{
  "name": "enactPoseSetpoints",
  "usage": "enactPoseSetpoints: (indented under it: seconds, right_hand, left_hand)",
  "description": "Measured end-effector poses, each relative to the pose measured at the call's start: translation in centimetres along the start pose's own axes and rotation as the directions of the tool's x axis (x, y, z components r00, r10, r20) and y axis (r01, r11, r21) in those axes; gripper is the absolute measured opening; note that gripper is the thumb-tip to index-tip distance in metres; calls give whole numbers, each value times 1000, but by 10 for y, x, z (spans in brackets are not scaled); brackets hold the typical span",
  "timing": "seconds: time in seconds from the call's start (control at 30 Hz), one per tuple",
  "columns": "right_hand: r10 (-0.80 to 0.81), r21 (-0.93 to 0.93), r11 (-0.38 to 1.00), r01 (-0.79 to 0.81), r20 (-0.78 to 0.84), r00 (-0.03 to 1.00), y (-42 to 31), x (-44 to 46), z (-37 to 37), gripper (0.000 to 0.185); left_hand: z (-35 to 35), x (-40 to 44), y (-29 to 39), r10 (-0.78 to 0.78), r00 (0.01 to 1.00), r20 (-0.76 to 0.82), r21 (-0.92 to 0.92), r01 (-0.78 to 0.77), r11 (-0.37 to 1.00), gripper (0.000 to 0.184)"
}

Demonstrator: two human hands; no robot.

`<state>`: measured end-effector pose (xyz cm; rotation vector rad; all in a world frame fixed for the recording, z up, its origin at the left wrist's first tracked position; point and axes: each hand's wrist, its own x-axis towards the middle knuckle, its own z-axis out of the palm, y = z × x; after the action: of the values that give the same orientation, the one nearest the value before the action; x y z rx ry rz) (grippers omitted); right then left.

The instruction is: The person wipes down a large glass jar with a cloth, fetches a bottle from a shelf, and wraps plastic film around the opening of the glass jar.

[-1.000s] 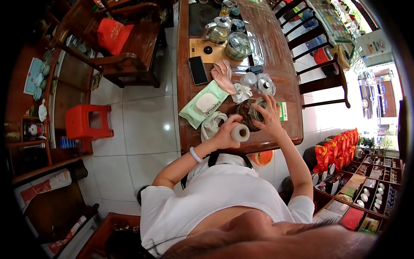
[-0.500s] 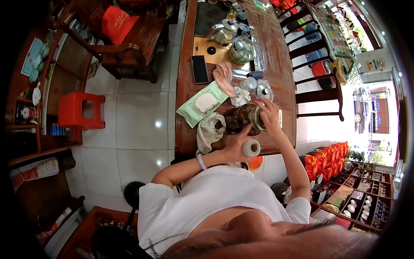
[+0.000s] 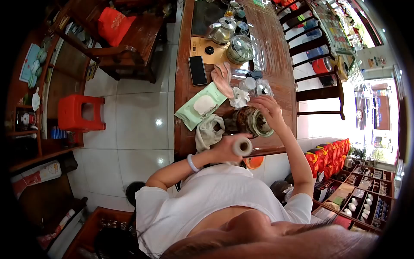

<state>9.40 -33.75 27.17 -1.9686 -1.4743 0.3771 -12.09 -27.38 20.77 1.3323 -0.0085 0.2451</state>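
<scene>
Near the front edge of the wooden table (image 3: 276, 64), a glass jar (image 3: 254, 121) with dark contents lies tilted, its round mouth toward the right. My left hand (image 3: 228, 147) is closed around a white roll (image 3: 242, 147) with a hollow core. Its fingers are close to the jar's lower side. Above the jar's mouth is my right hand (image 3: 269, 110), with fingers bent and apart and nothing seen in them. A grey-white cloth (image 3: 210, 133) lies left of the jar. Beyond it are a green wipes packet (image 3: 202, 105) and a crumpled white tissue (image 3: 239, 97).
Farther up the table are a black phone (image 3: 198, 71), a pink cloth (image 3: 221, 77), a glass teapot (image 3: 222, 31) and a glass bowl (image 3: 240, 49). A red stool (image 3: 82, 113) stands on the left floor. Dark chairs (image 3: 321, 94) line the right side.
The jar has gone from upright to tilted, with its mouth to the right. My right hand has moved off its rim. My left hand has shifted slightly left with the roll since half a second ago.
</scene>
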Motion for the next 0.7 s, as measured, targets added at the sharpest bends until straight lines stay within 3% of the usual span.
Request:
enactPoseSetpoints:
  seconds: [0.03,0.07,0.1,0.17,0.2,0.27,0.3,0.37,0.4,0.43,0.47,0.5,0.53,0.57,0.63,0.7]
  right_hand:
    - [-151,-269,948,172,98,984,-1,0,0,20]
    - [-121,-440,876,200,201,972,-6,-3,6,23]
    - [-113,-438,879,188,192,975,-15,-4,13,23]
    - [100,-698,566,438,586,804,-32,-7,24,25]
    - [101,-705,578,412,562,821,-33,-12,32,25]
    - [140,-733,229,640,676,724,-29,-22,43,28]
    - [140,-744,226,629,664,735,-26,-24,43,28]
    - [32,-446,559,699,854,519,-14,-25,40,26]
    - [-220,-249,793,556,734,643,-3,-31,37,29]
    - [-222,-257,791,556,726,651,-8,-27,32,29]
    - [-256,-381,790,480,506,824,-18,-22,24,31]
    - [-282,-480,796,369,244,928,-22,-21,18,33]
    - [-157,-497,818,289,291,944,-17,-26,16,39]
    - [-144,-500,824,267,270,952,-16,-33,17,39]
    - [-214,-428,841,331,298,930,-17,-44,16,40]
    - [-242,-329,888,321,257,935,-13,-52,12,39]
  left_hand:
    - [-10,0,-15,132,985,-107,123,-119,985,59]
    - [-22,-1,-19,-5,987,-162,70,17,997,52]
    - [-34,0,-28,-72,957,-281,5,76,997,50]
    - [-61,6,-38,-227,836,-499,-182,155,971,46]
    - [-76,14,-36,-318,753,-577,-278,186,943,43]
    - [-84,24,-34,-195,706,-680,-231,47,972,39]
    - [-90,29,-41,-146,693,-706,-217,-14,976,39]
    - [-92,41,-31,-143,691,-709,-211,-14,977,40]
    - [-94,47,-27,-154,681,-716,-218,-9,976,40]
    - [-101,55,-40,-144,687,-712,-208,-11,978,40]
    - [-110,64,-67,-60,695,-716,-64,21,998,41]
    - [-116,76,-81,21,708,-706,81,51,995,41]
    - [-117,90,-77,35,757,-653,92,33,995,34]
    - [-118,105,-78,33,772,-634,99,39,994,34]
    - [-117,142,-84,86,812,-577,281,98,955,39]
    - [-114,178,-98,91,812,-576,272,85,959,43]
